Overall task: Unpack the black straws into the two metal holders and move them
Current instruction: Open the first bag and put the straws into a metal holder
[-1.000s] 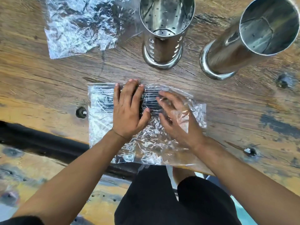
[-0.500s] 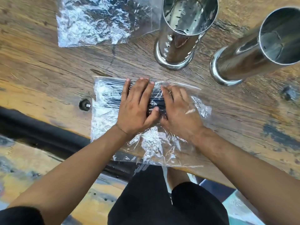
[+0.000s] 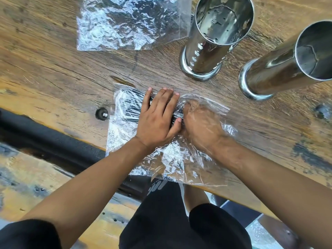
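A bundle of black straws point(image 3: 131, 109) lies inside a clear plastic bag point(image 3: 172, 159) on the wooden table, near its front edge. My left hand point(image 3: 158, 119) presses flat on top of the bag over the straws, fingers straight. My right hand point(image 3: 203, 128) is inside the bag under the film, its fingers curled at the right end of the bundle. Two empty metal holders stand behind: a perforated one point(image 3: 203, 56) and a plain one point(image 3: 273, 74) to its right.
A second, empty crinkled plastic bag point(image 3: 125, 24) lies flat at the back left. A bolt head point(image 3: 101, 114) sits in the table point(image 3: 53, 69) just left of the straws' bag. A black bar point(image 3: 45, 139) runs below the table's front edge.
My right hand has slid from on top of the bag into its open side, up to the straws. My left hand has stayed pressed on the bundle.
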{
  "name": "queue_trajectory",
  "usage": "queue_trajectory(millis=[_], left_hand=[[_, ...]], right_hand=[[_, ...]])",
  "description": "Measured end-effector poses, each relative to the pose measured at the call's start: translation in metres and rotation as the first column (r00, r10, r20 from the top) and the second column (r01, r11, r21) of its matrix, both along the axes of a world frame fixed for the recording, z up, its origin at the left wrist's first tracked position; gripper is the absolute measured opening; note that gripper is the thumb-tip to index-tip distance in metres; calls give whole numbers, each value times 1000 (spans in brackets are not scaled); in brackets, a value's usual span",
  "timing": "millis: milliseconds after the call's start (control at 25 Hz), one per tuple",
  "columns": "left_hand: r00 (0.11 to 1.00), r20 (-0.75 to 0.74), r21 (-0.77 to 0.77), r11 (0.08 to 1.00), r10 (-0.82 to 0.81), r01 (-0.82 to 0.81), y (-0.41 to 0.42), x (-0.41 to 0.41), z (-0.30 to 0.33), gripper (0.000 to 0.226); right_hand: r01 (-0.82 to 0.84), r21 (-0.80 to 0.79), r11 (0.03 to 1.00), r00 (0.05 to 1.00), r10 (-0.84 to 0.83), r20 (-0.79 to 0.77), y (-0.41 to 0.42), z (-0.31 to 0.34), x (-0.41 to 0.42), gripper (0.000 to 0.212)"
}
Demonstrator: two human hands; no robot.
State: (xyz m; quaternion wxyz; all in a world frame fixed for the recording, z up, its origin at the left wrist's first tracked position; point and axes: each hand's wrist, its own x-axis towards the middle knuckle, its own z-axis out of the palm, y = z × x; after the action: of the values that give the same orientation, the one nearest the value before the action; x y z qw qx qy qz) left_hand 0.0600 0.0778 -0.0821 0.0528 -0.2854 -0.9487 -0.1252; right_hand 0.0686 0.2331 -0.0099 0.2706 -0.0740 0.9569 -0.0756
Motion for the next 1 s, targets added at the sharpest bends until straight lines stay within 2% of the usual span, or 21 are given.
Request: queue_trajectory(millis=[200,320,400,440,480,680,880,1000], left_hand=[[1000,13,-12,1000,-9,9,1,-1,2,62],[1000,14,1,1000,-8,8,1,0,1,61],[1000,11,2,1000,-3,3,1,0,1,60],[1000,11,4,1000,-1,1,1,0,1,60],[1000,13,9,1000,-1,1,1,0,0,60],[1000,3,39,999,-6,6,0,1,0,63],[1000,-10,54,998,18,-17,0,1,2,62],[999,-1,46,998,41,-41,-1,1,1,58]], right_hand=[[46,-22,999,999,-47,-7,2,1,3,35],[16,-84,996,998,-21,-63,4,-3,6,59],[13,-111,994,999,-17,-38,5,-6,4,78],[19,-107,994,1000,-21,-16,4,-7,3,81],[21,-105,994,1000,-22,-2,2,-8,2,79],[43,-93,995,999,-44,2,-10,-11,-2,36],[53,-109,993,999,-52,7,-11,-7,-6,17],[30,-55,998,999,-32,-23,-6,-1,-2,23]])
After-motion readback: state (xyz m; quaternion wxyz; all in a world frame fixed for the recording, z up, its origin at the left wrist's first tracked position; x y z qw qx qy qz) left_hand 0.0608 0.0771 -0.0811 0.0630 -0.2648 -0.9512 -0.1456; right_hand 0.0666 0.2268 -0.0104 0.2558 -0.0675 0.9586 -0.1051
